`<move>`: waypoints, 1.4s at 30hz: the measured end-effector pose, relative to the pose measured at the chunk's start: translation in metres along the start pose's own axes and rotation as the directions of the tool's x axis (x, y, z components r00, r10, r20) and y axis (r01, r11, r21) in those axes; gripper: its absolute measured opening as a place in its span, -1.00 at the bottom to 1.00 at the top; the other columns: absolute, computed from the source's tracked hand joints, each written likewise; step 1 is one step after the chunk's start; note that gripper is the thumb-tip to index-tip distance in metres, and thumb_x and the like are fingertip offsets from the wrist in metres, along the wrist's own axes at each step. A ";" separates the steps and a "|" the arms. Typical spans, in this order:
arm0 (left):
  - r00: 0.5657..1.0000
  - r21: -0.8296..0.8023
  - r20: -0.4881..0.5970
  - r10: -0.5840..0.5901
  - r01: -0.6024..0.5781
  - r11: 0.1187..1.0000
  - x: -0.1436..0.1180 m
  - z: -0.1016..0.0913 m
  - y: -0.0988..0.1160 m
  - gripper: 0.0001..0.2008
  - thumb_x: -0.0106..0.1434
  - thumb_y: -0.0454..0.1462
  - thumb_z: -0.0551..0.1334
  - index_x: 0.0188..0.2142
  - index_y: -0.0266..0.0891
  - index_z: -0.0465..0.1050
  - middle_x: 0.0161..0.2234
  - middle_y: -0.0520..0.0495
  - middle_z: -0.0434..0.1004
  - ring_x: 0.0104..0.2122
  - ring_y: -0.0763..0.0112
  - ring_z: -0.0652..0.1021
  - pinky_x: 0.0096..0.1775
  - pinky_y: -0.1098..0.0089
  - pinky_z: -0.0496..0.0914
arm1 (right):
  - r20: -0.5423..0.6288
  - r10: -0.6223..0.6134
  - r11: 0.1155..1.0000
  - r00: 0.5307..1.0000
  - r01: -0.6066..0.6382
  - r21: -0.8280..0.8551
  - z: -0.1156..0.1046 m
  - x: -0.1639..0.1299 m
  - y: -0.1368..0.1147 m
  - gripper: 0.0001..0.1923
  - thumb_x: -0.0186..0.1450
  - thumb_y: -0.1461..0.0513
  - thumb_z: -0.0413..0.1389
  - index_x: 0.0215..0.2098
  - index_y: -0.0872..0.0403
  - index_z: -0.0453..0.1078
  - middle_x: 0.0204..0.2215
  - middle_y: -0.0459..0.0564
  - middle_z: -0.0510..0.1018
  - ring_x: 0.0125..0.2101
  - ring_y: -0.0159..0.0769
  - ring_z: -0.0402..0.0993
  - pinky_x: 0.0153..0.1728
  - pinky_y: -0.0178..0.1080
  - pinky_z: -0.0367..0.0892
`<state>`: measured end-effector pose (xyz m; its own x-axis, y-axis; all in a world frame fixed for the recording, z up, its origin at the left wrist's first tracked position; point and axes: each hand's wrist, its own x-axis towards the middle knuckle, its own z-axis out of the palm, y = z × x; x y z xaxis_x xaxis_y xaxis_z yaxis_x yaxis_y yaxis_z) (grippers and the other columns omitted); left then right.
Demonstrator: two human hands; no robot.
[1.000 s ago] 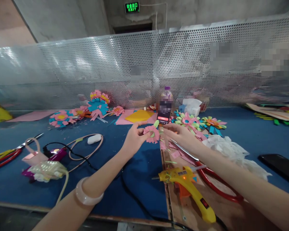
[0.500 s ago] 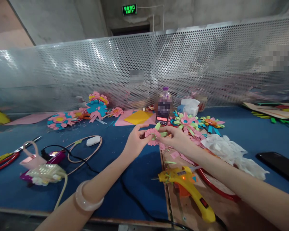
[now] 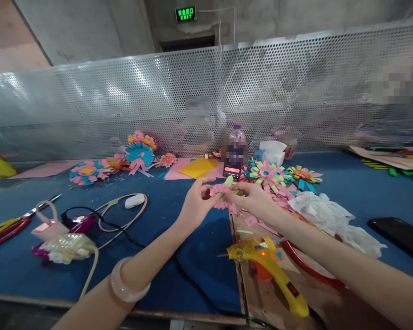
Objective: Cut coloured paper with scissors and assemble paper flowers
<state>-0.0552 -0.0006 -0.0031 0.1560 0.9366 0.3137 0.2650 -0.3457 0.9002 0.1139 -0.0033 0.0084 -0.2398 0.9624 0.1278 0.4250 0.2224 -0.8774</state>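
Both hands have drawn closer, left hand (image 3: 194, 205) and right hand (image 3: 251, 198) pinching one pink paper flower (image 3: 220, 195).

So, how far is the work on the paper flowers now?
Done: finished flowers lie at the back left, and more flowers at the right. In hand: the left hand and right hand hold a pink flower with green strips between them. Left, it seems: pink scraps and uncut yellow paper remain; the glue gun lies by.
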 end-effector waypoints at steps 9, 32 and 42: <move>1.000 -0.023 -0.006 -0.016 0.016 1.000 0.001 0.001 0.000 -0.55 0.07 -0.21 0.26 -0.05 -0.27 0.24 -0.39 -0.03 0.47 -0.39 0.42 0.49 -0.31 0.42 0.35 | -0.008 -0.034 0.999 0.999 0.034 0.001 0.001 -0.001 0.005 -0.72 0.15 0.08 0.05 -0.36 0.11 0.45 -0.60 -0.12 0.35 -0.61 -0.48 0.15 -0.62 -0.38 0.04; 0.999 -0.003 -0.003 -0.041 0.041 0.999 0.003 0.000 -0.007 -0.72 0.02 -0.19 0.29 -0.31 -0.32 0.37 -0.38 -0.11 0.51 -0.38 0.40 0.50 -0.30 0.41 0.36 | 0.081 0.002 0.999 0.997 0.001 -0.037 -0.005 -0.001 0.012 -0.64 0.15 0.04 0.05 -0.66 0.09 0.16 -0.74 -0.23 0.04 -0.68 -0.52 -0.05 -0.64 -0.35 -0.14; 0.996 -0.048 0.080 -0.037 0.041 0.998 -0.001 -0.003 -0.003 -0.75 0.06 -0.15 0.25 -0.35 -0.30 0.37 -0.46 -0.01 0.49 -0.45 0.44 0.48 -0.37 0.45 0.33 | 0.015 -0.023 0.999 1.000 0.022 0.045 -0.007 -0.007 0.009 -0.69 0.12 0.05 0.04 -0.62 0.10 0.24 -0.67 -0.18 0.14 -0.64 -0.49 0.04 -0.63 -0.36 -0.04</move>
<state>-0.0588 -0.0001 -0.0054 0.2217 0.9411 0.2552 0.2253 -0.3040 0.9256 0.1256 -0.0070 0.0028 -0.2629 0.9545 0.1407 0.3797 0.2365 -0.8944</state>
